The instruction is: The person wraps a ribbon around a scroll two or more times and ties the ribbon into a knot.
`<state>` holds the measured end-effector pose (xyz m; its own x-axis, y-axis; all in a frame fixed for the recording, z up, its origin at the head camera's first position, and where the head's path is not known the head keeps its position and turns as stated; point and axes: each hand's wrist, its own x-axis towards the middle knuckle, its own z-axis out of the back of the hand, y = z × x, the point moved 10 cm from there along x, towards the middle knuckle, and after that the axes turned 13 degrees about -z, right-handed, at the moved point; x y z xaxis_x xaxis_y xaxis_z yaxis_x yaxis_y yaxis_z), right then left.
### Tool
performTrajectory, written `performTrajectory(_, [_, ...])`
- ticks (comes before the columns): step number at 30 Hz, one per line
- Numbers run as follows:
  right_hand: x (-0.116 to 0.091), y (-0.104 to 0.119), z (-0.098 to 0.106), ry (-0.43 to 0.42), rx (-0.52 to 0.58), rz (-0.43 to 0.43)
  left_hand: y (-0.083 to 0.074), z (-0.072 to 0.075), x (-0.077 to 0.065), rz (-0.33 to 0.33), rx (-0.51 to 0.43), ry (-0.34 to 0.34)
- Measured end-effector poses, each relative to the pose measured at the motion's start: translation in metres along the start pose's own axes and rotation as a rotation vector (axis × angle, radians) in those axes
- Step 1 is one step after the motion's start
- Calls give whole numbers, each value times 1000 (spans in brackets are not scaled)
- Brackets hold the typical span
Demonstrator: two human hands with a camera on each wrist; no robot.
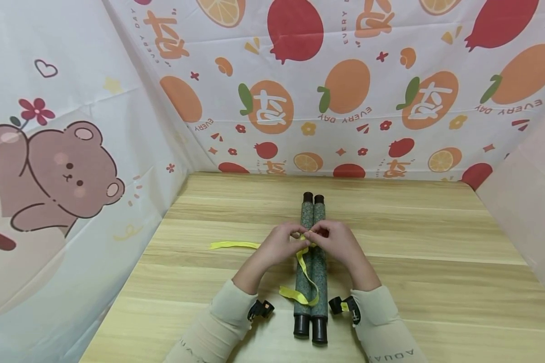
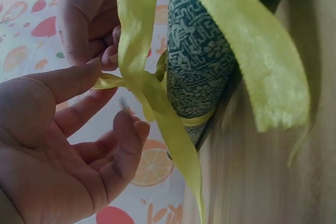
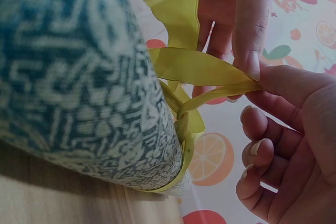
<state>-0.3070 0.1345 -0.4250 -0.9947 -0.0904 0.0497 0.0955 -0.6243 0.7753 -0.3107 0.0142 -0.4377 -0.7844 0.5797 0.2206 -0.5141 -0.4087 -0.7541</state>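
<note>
Two green patterned scroll rolls [image 1: 319, 277] with dark end knobs lie side by side on the table, lengthwise away from me. A yellow ribbon [image 2: 176, 135] circles them and crosses in a knot on top. Over the rolls, my left hand [image 1: 278, 246] pinches part of the ribbon between thumb and forefinger. Facing it, my right hand [image 1: 339, 240] pinches a folded loop of the ribbon [image 3: 202, 69] between thumb and forefinger, its other fingers loosely curled. The fingertips of both hands are close together. One ribbon tail hangs across the near half of the rolls; another stretches left on the wood.
The light wood table [image 1: 436, 272] reaches back to a fruit-printed cloth [image 1: 390, 101]. At the left hangs a pale cloth with a bear print [image 1: 72, 166]. A small black camera sits on each wrist, beside the rolls' near ends.
</note>
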Motion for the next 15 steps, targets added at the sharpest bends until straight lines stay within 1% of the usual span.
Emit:
performTrajectory(2, [0,0,0,-1,-1,4,0,-1,0,-2,-5,-7])
performTrajectory(5, [0,1,1,-5,-6,9,3,-2,-1,16,-17,-19])
performTrajectory(12, [-1,1,3,-9,-12,-2,9,-5,-2,77,-146,-41])
performTrajectory(15, [-1,1,3,-8,-9,-1,11,-6,-2,91,-189,-41])
